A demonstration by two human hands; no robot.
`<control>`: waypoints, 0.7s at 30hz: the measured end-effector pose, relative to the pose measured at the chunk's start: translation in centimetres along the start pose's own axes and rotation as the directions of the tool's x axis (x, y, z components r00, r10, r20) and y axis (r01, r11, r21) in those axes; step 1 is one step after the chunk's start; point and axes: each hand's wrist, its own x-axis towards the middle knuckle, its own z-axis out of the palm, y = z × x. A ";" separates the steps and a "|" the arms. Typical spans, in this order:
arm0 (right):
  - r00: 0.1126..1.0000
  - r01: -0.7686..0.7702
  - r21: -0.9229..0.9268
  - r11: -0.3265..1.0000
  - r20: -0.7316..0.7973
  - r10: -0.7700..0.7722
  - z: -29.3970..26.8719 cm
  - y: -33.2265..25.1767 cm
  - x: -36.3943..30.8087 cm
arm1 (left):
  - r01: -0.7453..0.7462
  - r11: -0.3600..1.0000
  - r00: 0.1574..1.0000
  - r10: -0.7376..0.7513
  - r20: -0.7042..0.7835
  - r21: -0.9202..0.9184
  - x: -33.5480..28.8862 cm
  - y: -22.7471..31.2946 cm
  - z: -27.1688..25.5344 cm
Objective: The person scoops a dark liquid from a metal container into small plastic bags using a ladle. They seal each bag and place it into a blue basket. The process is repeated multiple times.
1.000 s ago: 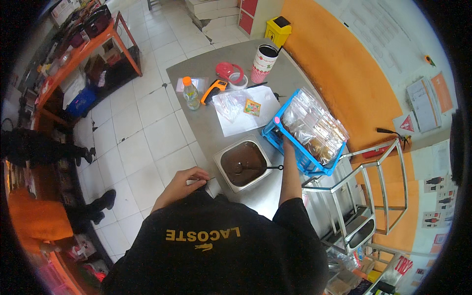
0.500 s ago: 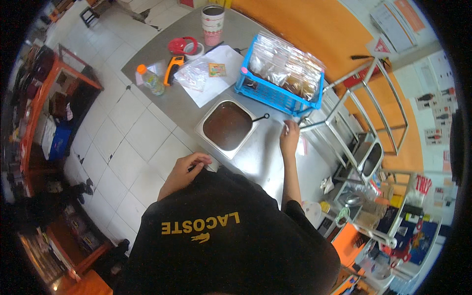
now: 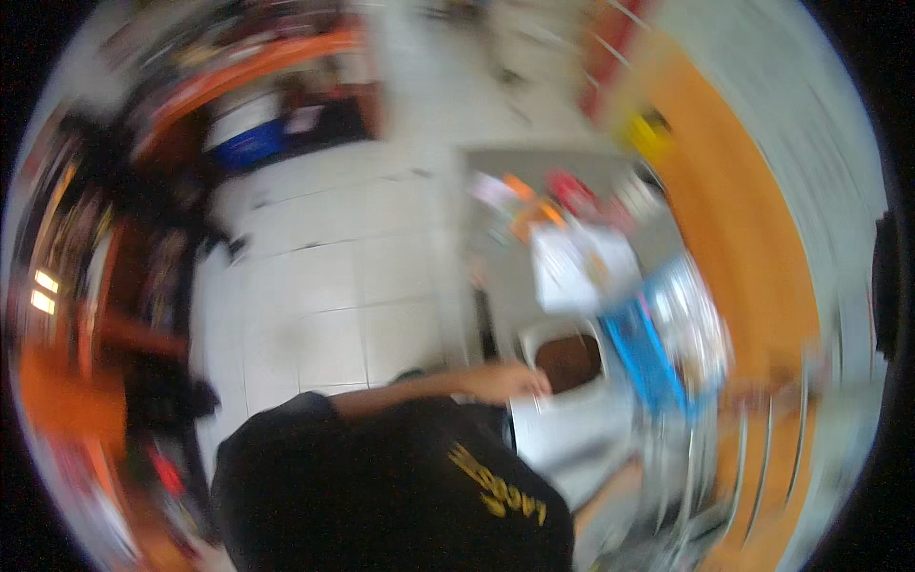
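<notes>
Motion blur smears the whole head view. My left hand (image 3: 505, 381) reaches across in front of me, its fingertips close to the near left rim of a square metal pan (image 3: 534, 336) with dark brown contents. Whether it touches the pan, or holds anything, I cannot make out. My right hand (image 3: 624, 477) is a faint smear over the steel tabletop (image 3: 548, 434), below a blue plastic crate (image 3: 648, 353); its fingers cannot be read. Clear plastic bags (image 3: 696, 324) fill the crate, which stands right beside the pan.
White paper (image 3: 562, 272), a red object (image 3: 572, 194), an orange tool (image 3: 534, 219) and a cup (image 3: 640, 194) lie or stand toward the table's far end. A metal rack (image 3: 753, 467) stands at the right. Orange shelving (image 3: 257, 67) lines the far left.
My view has swung left, so the table now appears farther right and turned. My left hand has come nearer the pan. My right hand is lower in the picture and blurred.
</notes>
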 end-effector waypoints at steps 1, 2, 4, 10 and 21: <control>1.000 0.008 -0.001 1.000 -0.003 -0.008 -0.9 -0.2 1.3 | -0.051 0.997 0.991 0.056 0.120 -0.050 1.0 -0.1 0.9; 0.999 0.037 0.015 0.999 0.002 -0.037 -0.5 -1.8 3.0 | -0.121 0.986 0.986 0.132 0.103 -0.112 1.2 -0.4 1.0; 0.994 0.112 0.017 0.994 -0.002 -0.112 -1.5 -5.1 6.6 | -0.153 0.983 0.980 0.164 0.112 -0.097 2.0 -1.6 2.3; 0.988 0.133 0.103 0.986 0.061 -0.140 -5.0 -8.4 11.0 | -0.170 0.979 0.985 0.167 -0.038 -0.111 1.4 -1.0 1.4; 0.508 0.176 0.963 0.206 0.090 -0.857 -16.4 -26.4 5.4 | -0.296 0.942 0.870 0.196 -0.453 -0.160 -0.8 0.9 -0.5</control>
